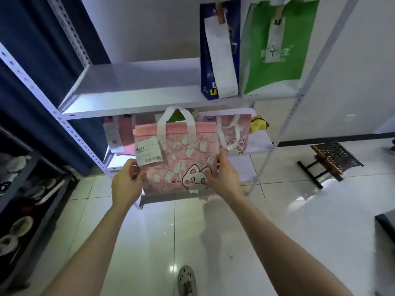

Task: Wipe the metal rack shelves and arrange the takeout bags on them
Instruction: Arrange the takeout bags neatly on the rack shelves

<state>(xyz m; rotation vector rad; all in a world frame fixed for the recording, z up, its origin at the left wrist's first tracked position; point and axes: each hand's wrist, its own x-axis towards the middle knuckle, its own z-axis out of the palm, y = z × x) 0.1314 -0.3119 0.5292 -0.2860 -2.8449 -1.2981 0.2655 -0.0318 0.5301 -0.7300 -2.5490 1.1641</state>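
Observation:
A pink takeout bag with a cat print, white handles and a barcode label hangs upright in front of the metal rack. My left hand grips its lower left edge and my right hand grips its lower right edge. On the upper shelf stand a dark blue bag with a long receipt and a green bag marked 14. Behind the held bag, on the lower shelf, are another pink cat bag, a pink bag with a label and a yellow cloth.
A dark shoe rack stands at the left with a blue curtain behind it. A small folding stool sits on the glossy tiled floor at the right. A dark box corner shows at the right edge. My shoe is below.

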